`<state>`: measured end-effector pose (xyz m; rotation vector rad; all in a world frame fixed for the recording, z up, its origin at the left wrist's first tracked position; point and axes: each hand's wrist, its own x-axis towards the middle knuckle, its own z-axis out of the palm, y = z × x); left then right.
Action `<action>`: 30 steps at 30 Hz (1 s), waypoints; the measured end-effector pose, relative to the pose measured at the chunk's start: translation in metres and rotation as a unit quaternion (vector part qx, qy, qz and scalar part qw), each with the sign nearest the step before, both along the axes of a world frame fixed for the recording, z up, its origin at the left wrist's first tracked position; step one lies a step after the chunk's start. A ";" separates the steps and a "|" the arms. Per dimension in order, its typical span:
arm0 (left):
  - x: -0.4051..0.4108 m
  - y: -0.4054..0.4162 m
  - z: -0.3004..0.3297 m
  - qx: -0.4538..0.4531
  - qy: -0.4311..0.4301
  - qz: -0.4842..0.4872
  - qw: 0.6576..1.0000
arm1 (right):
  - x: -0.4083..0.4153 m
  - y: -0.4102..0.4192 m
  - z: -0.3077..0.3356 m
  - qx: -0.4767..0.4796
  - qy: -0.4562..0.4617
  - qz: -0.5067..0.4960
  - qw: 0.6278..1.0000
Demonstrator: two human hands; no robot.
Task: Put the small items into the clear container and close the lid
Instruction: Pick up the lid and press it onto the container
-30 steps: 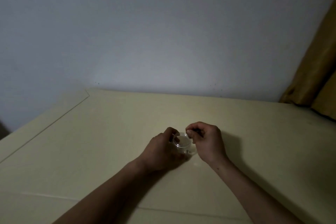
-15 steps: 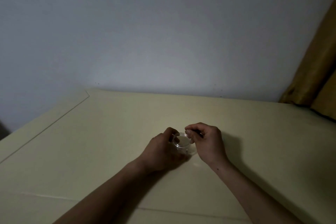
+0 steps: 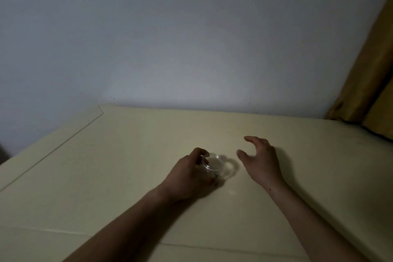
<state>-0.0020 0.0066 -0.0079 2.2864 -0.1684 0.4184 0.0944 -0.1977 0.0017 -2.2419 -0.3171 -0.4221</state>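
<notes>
The container [image 3: 211, 166] stands upright on the tabletop [image 3: 127, 155], its round mouth facing up, axis vertical. A few dark specks show low inside it at the near side; too small for me to tell what they are. I cannot tell whether a lid sits on it. My left hand [image 3: 189, 176] wraps the container from 9 o'clock, fingers curled on its rim and wall. My right hand [image 3: 260, 161] hangs at 3 o'clock, just apart from the container, fingers loosely spread and curved, holding nothing.
</notes>
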 end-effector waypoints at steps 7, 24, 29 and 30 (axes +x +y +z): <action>0.002 -0.002 0.000 -0.074 -0.001 0.001 0.997 | 0.008 -0.015 -0.017 -0.231 0.097 -0.010 0.968; 0.008 0.002 0.001 -0.295 0.080 -0.037 0.951 | -0.019 -0.009 0.016 0.178 0.106 0.297 0.932; 0.009 0.002 0.003 -0.329 0.090 -0.054 0.938 | -0.027 -0.007 0.016 0.199 0.133 0.334 0.912; 0.009 0.002 0.003 -0.340 0.095 -0.056 0.934 | -0.028 -0.006 0.016 0.199 0.127 0.340 0.910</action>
